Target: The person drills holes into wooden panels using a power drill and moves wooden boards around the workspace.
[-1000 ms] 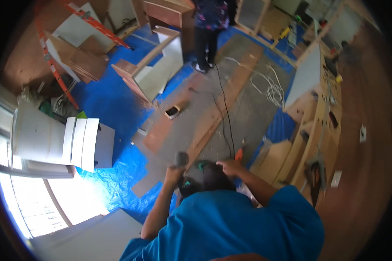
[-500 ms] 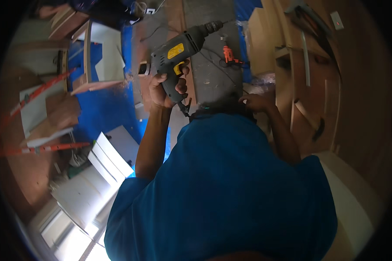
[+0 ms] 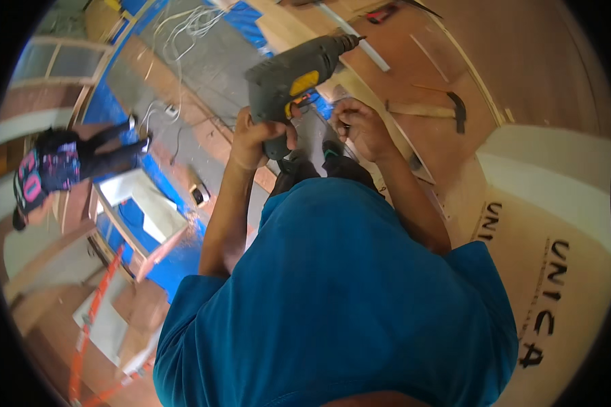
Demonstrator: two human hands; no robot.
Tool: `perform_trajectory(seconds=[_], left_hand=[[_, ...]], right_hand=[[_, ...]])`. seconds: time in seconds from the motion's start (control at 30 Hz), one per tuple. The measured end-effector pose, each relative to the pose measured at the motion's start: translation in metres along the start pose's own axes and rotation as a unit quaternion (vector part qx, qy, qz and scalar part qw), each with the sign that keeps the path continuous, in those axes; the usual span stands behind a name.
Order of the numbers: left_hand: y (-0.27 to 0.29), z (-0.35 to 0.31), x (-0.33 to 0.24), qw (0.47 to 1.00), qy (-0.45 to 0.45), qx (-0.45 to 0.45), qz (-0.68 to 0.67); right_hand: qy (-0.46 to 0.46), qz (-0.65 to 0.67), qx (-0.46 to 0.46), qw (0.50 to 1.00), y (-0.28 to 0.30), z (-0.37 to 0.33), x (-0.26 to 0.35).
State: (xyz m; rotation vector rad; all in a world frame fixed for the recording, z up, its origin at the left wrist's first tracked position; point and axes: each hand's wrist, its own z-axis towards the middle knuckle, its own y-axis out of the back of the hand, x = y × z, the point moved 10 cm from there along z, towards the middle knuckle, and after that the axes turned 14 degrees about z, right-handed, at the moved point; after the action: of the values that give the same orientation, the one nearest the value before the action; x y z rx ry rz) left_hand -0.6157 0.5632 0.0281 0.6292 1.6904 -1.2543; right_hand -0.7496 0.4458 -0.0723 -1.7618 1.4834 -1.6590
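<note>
The left hand [image 3: 253, 139] wraps around the grip of a dark drill [image 3: 282, 80], its bit pointing far right. Just right of it, the right hand [image 3: 368, 132] curls its fingers; whether they pinch anything, I cannot tell. A hammer [image 3: 428, 110] lies farther right, a co-worker [image 3: 58, 164] stands far left.

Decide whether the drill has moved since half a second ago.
Yes: relative to the hammer, the drill appears farther right and closer to it.
</note>
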Motion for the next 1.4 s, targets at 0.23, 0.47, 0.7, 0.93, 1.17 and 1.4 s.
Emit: perform_trajectory(seconds=[0.23, 0.47, 0.7, 0.93, 1.17, 1.4], left_hand=[[-0.083, 0.062, 0.060, 0.938, 0.069, 0.218, 0.261], [-0.159, 0.077, 0.112, 0.882, 0.115, 0.374, 0.263], [-0.211, 0.072, 0.166, 0.818, 0.198, 0.492, 0.224], [-0.274, 0.065, 0.181, 0.793, 0.165, 0.542, 0.224], [-0.287, 0.083, 0.215, 0.787, 0.303, 0.493, 0.213], [-0.284, 0.130, 0.225, 0.809, 0.310, 0.450, 0.217]], right_hand=[[0.217, -0.056, -0.022, 0.974, 0.018, -0.018, 0.056], [0.358, 0.124, -0.110, 0.919, 0.086, -0.082, 0.042], [0.403, 0.168, -0.181, 0.881, 0.135, -0.127, 0.029], [0.360, 0.111, -0.187, 0.907, 0.188, -0.163, 0.026], [0.385, 0.119, -0.186, 0.896, 0.251, -0.148, 0.043], [0.343, -0.112, -0.322, 0.875, 0.193, -0.179, 0.135]])
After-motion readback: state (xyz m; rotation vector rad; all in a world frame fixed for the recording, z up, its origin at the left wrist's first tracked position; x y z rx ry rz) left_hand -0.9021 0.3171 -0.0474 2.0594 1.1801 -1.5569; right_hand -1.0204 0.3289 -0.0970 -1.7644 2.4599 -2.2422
